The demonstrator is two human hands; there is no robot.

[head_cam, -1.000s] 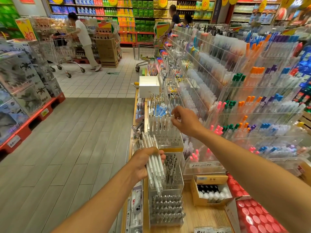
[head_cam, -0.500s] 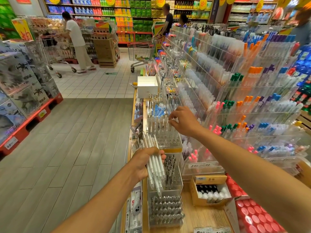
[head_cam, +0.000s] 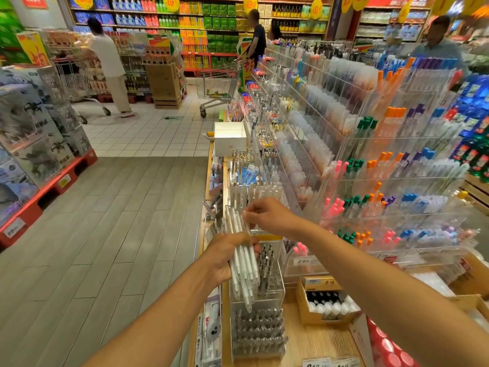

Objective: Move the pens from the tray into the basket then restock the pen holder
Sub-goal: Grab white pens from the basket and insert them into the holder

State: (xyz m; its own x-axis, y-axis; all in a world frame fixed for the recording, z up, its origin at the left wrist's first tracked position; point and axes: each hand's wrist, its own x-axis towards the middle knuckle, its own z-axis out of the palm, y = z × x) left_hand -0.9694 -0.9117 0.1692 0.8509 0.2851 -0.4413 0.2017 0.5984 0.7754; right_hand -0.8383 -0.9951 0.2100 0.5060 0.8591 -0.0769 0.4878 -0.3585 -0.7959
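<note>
Two hands point(head_cam: 225, 258) on pen bundle point(head_cam: 242, 258), clear holder point(head_cam: 275, 284) beneath

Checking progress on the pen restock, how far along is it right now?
Midway through restocking. The clear pen holder already has white pens standing in it. The left hand grips a bundle of white pens, and the right hand pinches the top of one. That bundle remains to be slotted. No basket or tray is identifiable.

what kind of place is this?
Almost certainly a supermarket, at the stationery aisle. Clear acrylic racks of pens with price labels, shopping carts on the tiled floor, and stocked grocery shelves behind. The left hand grips a bundle of white pens.
</note>
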